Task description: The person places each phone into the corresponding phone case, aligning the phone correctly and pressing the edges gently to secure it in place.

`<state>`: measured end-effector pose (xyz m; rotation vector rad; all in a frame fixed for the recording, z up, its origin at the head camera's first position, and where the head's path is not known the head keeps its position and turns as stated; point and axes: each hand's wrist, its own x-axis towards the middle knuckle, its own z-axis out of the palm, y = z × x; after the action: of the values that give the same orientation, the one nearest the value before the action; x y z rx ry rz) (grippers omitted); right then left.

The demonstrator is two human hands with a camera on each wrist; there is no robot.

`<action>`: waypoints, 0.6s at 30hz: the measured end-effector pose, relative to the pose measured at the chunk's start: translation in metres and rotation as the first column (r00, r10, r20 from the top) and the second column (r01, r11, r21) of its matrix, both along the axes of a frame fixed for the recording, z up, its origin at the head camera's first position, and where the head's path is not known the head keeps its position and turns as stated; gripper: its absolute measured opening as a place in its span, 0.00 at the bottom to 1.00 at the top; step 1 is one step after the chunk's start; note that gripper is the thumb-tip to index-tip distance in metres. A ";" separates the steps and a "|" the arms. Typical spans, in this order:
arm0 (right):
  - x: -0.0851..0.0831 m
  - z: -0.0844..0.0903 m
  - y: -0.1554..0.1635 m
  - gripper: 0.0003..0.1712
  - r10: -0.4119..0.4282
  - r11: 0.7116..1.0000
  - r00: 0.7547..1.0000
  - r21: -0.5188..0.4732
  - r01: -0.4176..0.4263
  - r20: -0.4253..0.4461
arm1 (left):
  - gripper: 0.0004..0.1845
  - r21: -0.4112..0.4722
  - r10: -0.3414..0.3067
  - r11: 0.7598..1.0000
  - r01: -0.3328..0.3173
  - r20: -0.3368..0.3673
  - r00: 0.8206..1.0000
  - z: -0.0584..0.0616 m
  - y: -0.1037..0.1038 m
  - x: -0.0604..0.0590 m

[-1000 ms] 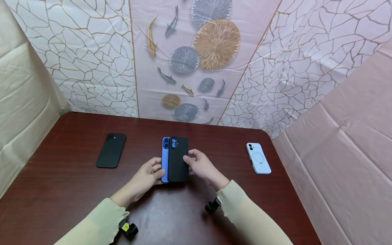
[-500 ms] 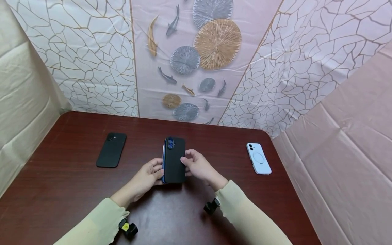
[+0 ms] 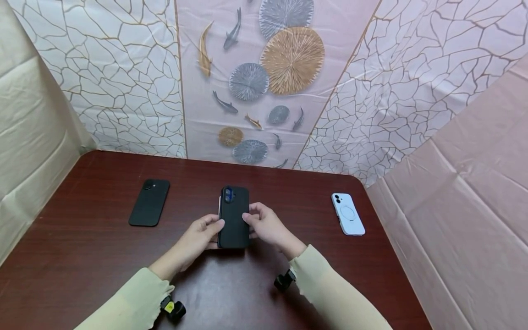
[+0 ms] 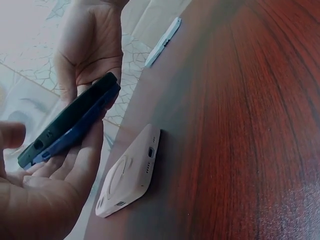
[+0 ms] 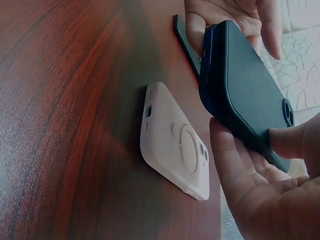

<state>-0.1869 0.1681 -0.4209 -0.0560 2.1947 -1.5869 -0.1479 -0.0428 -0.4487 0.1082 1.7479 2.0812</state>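
While both sets of fingers [image 3: 214, 225] clamp the black case [image 3: 233, 216] over the blue phone [image 4: 75, 131], left hand [image 3: 198, 238] and right hand [image 3: 266, 225] hold them above a white case [image 5: 175, 142] lying directly beneath on the table [image 3: 82, 256].

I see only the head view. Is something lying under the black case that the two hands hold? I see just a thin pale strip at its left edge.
Observer: Yes. The right wrist view shows a cream case, ring on its back, flat on the table below the black case.
Operator: Do they touch?
Observer: No, the left wrist view shows a gap.
Operator: Is the black case empty?
Observer: No, a blue phone lies against its underside, held by the left hand; the right hand grips the case.
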 end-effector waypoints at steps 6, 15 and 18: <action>-0.002 -0.002 0.000 0.15 -0.003 0.999 1.000 -0.040 0.002 -0.015 | 0.20 -0.094 0.015 0.995 -0.020 -0.059 0.998 -0.001 0.000 0.000; -0.006 0.002 0.002 0.19 -0.183 0.962 0.983 -0.207 0.178 -0.001 | 0.29 -0.251 -0.015 0.968 -0.006 -0.081 0.997 0.000 0.000 0.003; -0.007 0.004 0.002 0.19 -0.217 0.946 0.976 -0.245 0.212 0.007 | 0.29 -0.278 -0.048 0.960 0.019 -0.097 0.994 -0.001 0.001 0.005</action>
<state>-0.1941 0.1698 -0.4166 0.0983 2.0652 -1.9801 -0.1432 -0.0422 -0.4498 0.1640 2.0651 1.8146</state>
